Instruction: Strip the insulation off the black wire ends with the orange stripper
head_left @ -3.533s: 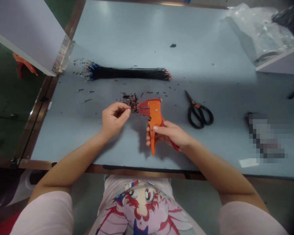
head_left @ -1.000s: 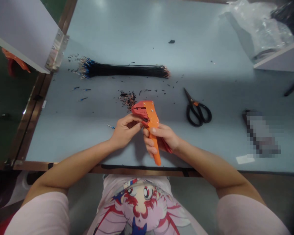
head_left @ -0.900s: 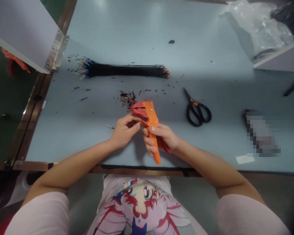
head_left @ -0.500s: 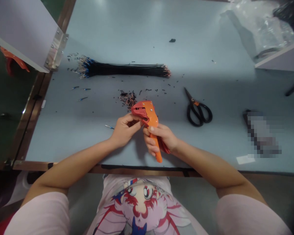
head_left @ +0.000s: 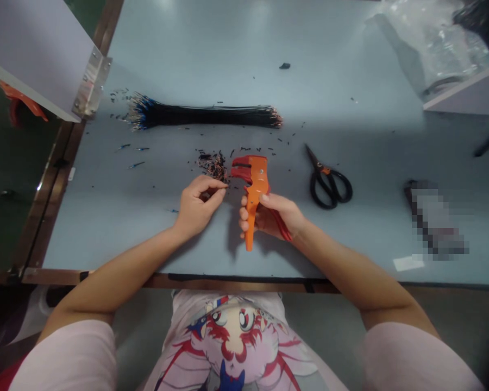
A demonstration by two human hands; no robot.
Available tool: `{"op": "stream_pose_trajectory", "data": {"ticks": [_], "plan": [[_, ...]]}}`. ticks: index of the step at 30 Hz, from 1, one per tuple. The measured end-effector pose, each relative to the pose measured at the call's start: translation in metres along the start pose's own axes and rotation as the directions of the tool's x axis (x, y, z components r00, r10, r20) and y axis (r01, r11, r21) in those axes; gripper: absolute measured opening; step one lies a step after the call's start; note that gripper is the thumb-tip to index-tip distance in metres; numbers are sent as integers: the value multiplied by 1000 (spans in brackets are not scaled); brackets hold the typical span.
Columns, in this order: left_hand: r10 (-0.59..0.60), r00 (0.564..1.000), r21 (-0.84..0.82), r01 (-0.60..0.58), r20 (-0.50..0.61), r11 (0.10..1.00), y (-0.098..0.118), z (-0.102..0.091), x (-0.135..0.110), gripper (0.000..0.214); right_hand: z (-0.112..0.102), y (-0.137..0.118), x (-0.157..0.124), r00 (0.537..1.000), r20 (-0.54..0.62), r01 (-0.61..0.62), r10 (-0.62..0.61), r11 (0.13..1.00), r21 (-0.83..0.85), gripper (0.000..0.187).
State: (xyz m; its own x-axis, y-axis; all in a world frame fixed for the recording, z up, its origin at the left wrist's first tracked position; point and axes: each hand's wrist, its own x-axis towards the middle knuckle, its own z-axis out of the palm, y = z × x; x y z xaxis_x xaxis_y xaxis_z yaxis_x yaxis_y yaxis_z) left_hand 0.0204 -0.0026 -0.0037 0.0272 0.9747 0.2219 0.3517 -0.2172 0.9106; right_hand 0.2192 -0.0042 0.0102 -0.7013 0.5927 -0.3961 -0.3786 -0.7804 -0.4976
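My right hand (head_left: 269, 216) is wrapped round the handles of an orange wire stripper (head_left: 253, 183), whose red jaws point left and away from me. My left hand (head_left: 196, 203) is pinched, thumb against fingertips, just left of the jaws; what it pinches is too small to make out. Its fingertips are next to a small heap of stripped wire scraps (head_left: 212, 163). A long bundle of black wires (head_left: 206, 115) with blue tips on the left lies across the table beyond both hands.
Black scissors (head_left: 328, 182) lie right of the stripper. A blurred dark object (head_left: 436, 222) sits further right. Crumpled clear plastic (head_left: 427, 43) and a white board (head_left: 468, 98) fill the far right corner. A white panel with a metal bracket (head_left: 90, 87) overhangs the table's left edge.
My left hand has drawn back from the stripper's jaws to the left, toward the scrap heap. My right hand has raised the stripper and moved it further from me.
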Motion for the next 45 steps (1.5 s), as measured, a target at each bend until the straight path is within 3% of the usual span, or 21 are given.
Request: {"op": "stream_pose_trajectory", "data": {"ticks": [5, 11, 17, 27, 31, 40, 45], "plan": [[213, 972, 177, -193, -101, 965, -3, -10, 8, 10, -1, -7, -7, 987, -146, 14, -64, 946, -323, 30], [261, 958, 291, -218, -118, 932, -7, -17, 13, 8, 7, -6, -13, 989, -85, 51, -124, 810, -584, 24], [359, 932, 283, -333, -46, 899, -8, -17, 13, 10, 8, -4, -13, 988, -56, 86, -144, 811, -579, 24], [401, 915, 320, -371, -34, 872, -4, -19, 11, 10, 10, -5, -14, 997, 12, 74, -82, 812, -578, 26], [435, 900, 345, -407, -3, 846, 0, -20, 10, 10, 12, -4, -15, 996, -23, 57, -86, 811, -583, 27], [407, 913, 355, -381, 2, 854, 7, -21, 9, 11, 13, -4, -16, 996, -38, 46, -87, 794, -606, 27], [412, 910, 362, -367, -54, 857, 9, -19, 7, 7, 14, 1, -15, 995, -19, 66, -97, 794, -604, 27]]}}
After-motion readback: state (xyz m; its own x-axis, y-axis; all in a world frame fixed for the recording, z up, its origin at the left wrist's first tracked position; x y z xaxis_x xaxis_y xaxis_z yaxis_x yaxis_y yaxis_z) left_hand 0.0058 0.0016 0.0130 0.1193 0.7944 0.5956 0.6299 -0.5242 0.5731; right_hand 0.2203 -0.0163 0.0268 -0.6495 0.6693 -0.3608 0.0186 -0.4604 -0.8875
